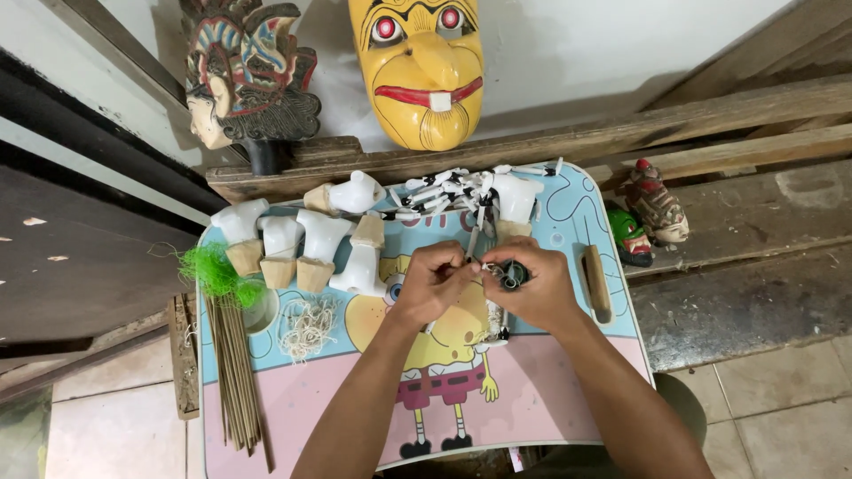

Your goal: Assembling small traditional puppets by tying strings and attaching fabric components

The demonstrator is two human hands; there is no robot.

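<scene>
White-painted wooden pieces crowd this small cartoon-printed tabletop (550,390), and both hands meet just above its middle. The left hand (432,284) pinches a thin pale string or wire (486,267) between thumb and forefinger; the right hand (537,288) is closed around a small dark roll (513,275), perhaps tape or cord, though it is too hidden to say which. The fingertips of both nearly touch over that roll.

To do this well, my judgement is that the strand wants steady tension and the grip should sit close to the working end, so it does not slip or tangle.

Right behind the hands lies a heap of white jointed puppet arms with black bands (439,191), with one white torso on a bare wooden base (516,202) beside it; a loose elbow could knock these. Further left stand more white torsos (282,248), a tuft of green fibre (216,270), a bundle of thin bamboo sticks (235,372) and a small pile of pale string scraps (308,326). A wooden handle (595,282) rests near the right wrist. Two carved masks, one yellow (419,66), lean against the wall.
</scene>
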